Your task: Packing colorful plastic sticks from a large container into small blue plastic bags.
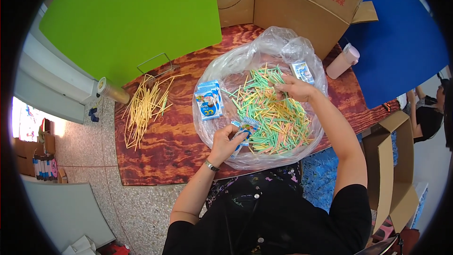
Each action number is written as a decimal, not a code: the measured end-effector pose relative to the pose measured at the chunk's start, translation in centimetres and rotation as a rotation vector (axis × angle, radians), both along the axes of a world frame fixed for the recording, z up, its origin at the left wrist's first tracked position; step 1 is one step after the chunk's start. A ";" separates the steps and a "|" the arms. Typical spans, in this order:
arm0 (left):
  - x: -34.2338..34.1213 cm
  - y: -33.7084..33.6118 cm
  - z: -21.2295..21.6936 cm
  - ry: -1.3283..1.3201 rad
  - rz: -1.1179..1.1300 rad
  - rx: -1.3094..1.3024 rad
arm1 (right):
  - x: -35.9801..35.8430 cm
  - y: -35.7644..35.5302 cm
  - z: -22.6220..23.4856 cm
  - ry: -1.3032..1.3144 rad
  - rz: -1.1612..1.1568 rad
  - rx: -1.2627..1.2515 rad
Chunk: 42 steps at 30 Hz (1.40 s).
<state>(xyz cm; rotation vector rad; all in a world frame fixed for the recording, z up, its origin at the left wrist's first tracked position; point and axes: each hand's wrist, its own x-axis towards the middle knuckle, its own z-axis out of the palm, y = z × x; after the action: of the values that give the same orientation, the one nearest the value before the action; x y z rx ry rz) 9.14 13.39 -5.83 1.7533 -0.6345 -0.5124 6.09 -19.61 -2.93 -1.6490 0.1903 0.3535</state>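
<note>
A large clear plastic bag (214,68) lies spread wide on the table, holding a heap of short thin sticks (278,123) in green, yellow and pink. My left hand (226,142) is closed on a small blue-and-white packet (247,126) at the near left edge of the heap. Over the far part of the heap, my right hand (296,88) has its fingers curled in around a few of the sticks. A stack of similar flat packets (208,100) rests on the bag's left side. Another packet (302,72) sits at its far right, just beyond my right hand.
Long pale yellow sticks (145,108) lie loose at the left, beside a clear cylinder (113,90) and a wire stand (155,61). Cardboard (302,14), a green board (132,23) and a blue board (396,33) border the table (160,160). A pink bottle (342,61) stands right; another person (427,118) sits beyond.
</note>
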 end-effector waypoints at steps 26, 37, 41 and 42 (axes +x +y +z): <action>-0.3 0.4 -0.6 0.283 -0.048 -0.164 | -6.2 -2.2 -4.3 0.375 0.326 -1.693; -0.4 -0.8 0.4 0.283 0.079 -0.333 | -6.2 -1.9 -5.3 0.424 0.359 -2.151; -0.5 -1.0 0.4 0.211 0.060 -0.290 | -7.3 -2.8 -7.0 0.416 0.306 -1.928; -0.1 -0.9 -0.4 0.156 0.068 -0.265 | -7.7 -3.4 -6.4 0.357 0.192 -1.880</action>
<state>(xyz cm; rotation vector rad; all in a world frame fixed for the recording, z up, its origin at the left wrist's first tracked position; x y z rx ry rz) 9.04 12.46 -6.22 1.4644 -0.5059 -0.4890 -1.57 -23.05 -9.31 -3.4519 0.7951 0.6947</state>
